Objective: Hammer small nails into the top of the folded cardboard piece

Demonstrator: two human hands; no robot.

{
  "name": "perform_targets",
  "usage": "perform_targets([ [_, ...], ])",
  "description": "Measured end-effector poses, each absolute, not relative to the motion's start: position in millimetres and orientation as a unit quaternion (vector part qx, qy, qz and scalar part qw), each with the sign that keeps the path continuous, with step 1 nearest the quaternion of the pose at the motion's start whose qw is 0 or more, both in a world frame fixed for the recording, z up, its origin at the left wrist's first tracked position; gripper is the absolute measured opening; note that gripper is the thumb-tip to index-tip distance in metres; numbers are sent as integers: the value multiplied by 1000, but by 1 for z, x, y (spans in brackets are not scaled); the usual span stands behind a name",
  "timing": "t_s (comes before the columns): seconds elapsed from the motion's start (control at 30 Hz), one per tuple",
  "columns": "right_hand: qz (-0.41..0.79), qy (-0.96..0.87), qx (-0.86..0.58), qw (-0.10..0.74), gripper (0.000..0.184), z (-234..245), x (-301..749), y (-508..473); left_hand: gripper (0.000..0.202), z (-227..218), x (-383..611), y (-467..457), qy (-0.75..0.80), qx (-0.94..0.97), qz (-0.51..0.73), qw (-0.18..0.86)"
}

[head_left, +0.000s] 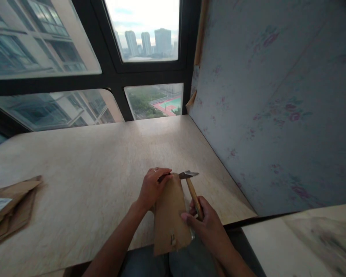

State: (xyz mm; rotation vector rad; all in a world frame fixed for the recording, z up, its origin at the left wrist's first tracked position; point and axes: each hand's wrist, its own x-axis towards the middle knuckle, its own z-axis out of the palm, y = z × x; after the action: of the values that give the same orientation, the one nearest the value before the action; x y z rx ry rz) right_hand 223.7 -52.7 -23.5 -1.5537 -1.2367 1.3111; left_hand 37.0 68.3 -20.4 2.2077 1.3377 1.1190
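Observation:
A folded piece of brown cardboard (170,219) reaches from the table over its front edge, above my lap. At its upper left, the fingers of my left hand (152,187) are closed. A small dark thing (163,177) shows between them, too little of it visible to name. My right hand (204,215) grips the wooden handle of a hammer (195,194), its thumb by the cardboard's right edge. The metal hammer head lies across the cardboard's top right corner, close to my left fingertips; whether it touches the cardboard I cannot tell.
On the far left of the pale table (83,173) lie flattened brown cardboard pieces (11,207) with a white label. A floral-papered wall (265,107) borders the right side. Dark-framed windows (152,72) stand behind. Another pale surface (302,238) is at lower right, beyond a dark gap.

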Motion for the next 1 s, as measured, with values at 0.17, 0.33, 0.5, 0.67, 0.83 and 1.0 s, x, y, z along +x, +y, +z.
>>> perform_targets([
  [0.17,529,-460,-591,399,27,-27,225,-49,15,-22,38,70,474,779,381,151],
  [0.33,525,-476,-598,374,30,-24,228,-46,24,-19,39,73,466,782,375,178],
  [0.5,526,-482,-590,378,30,-29,230,-46,21,-17,44,71,470,768,377,219],
  [0.67,511,-484,-601,379,29,-25,230,-46,14,-17,42,67,479,728,423,249],
  [0.83,519,-489,-590,378,26,-13,225,-45,14,-12,36,66,480,709,449,257],
  [1.0,542,-468,-584,381,23,-11,214,-43,15,-11,28,63,485,706,444,262],
])
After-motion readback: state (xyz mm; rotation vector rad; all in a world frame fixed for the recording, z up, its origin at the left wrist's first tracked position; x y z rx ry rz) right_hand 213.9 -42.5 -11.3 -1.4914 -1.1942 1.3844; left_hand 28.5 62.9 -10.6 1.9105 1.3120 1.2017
